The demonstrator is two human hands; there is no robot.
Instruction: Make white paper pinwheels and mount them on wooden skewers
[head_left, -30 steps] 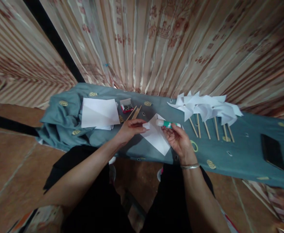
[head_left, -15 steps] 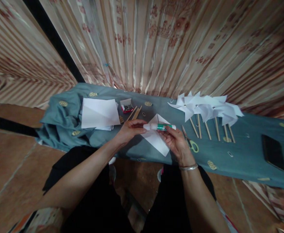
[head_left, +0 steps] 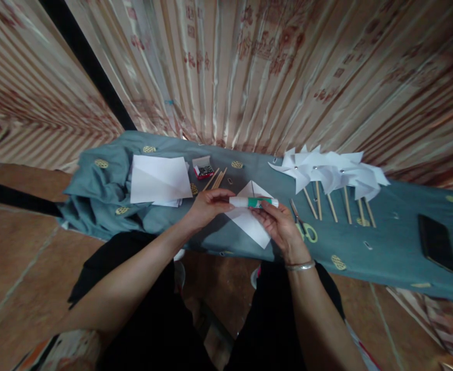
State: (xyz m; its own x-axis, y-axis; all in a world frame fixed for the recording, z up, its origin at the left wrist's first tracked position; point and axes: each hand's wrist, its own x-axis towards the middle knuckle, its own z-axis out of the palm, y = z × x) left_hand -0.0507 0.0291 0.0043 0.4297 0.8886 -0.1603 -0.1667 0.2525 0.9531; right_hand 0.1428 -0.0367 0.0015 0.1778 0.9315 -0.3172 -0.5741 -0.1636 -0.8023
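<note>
A white and green glue stick lies level between my two hands. My left hand pinches its white cap end. Around the green-banded body at the other end, the fingers of my right hand are closed. Cap and body meet without a visible gap. Below the glue stick, a white paper square with cut lines rests corner-up on the cloth, partly covered by my hands. Just right of my right hand lie scissors with pale green handles.
A stack of white paper is at the left, near a small red box of pins and several wooden sticks. White paper pinwheels on sticks lie at the right. Farther right is a dark phone. A curtain hangs behind.
The glue stick's cap and body have come together, closing the small gap between them. My right hand has shifted slightly left; the paper stays where it was.
</note>
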